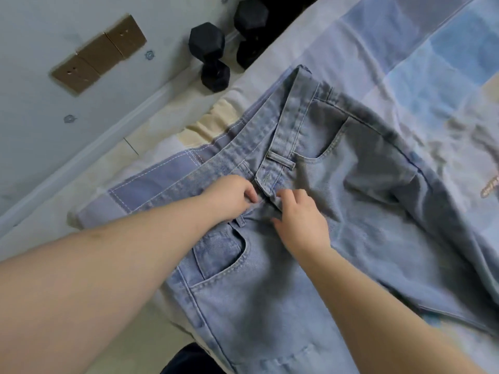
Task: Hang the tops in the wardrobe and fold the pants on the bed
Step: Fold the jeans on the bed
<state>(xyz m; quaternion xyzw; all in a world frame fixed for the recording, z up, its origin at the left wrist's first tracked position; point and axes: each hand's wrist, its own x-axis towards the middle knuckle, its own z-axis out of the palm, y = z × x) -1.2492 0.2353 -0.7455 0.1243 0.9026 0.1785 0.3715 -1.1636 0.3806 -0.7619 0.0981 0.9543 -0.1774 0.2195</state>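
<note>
**Two hands at the waistband of jeans spread on a bed**

We look down on light blue jeans (337, 211) lying front side up on a bed (405, 49) covered in a blue, lilac and cream patchwork sheet. The waistband points toward the bed's edge, with the front pockets showing and the fly flap standing open. We see the left hand (232, 197), fingers curled, pinching the denim at the fly just below the waistband. The right hand (299, 220) lies just beside it, fingers bent down onto the same fold of cloth, thumb spread; we cannot tell whether it grips or only presses. Beyond the bed, two black dumbbells (213, 55) lie on the floor by a pale wall with brown sockets (100, 54).
</note>
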